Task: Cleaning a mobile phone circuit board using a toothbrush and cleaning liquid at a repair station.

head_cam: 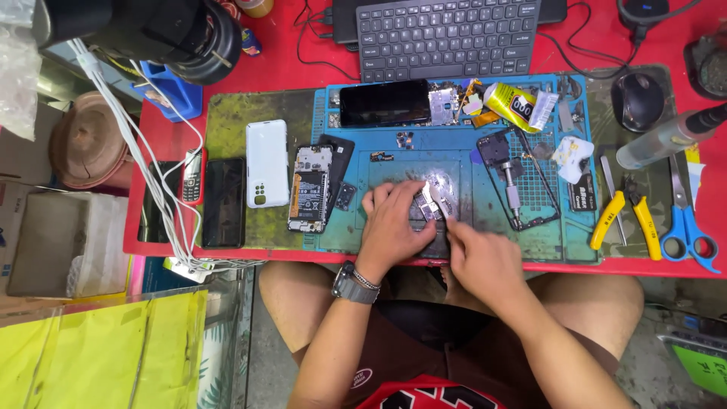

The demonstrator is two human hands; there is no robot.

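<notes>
A small board (425, 203) at frame centre is pinned flat on the blue mat (485, 163) under the left hand (392, 225); tweezers (441, 208) are pinched shut in the right hand (483, 261). A slip could gouge it, judged from the tight pinch.

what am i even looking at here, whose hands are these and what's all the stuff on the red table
There is no machine here, just one picture from a camera worn on a person's head, looking down at their own two bare hands. The person sits at a red table covered by a blue work mat. The left hand presses down on a small phone part on the mat, and the right hand works at it with what looks like a thin tool, too small to make out. Left of the hands lie an opened phone and a white phone back. To the right are yellow-handled pliers and blue scissors. A keyboard sits above.
</notes>
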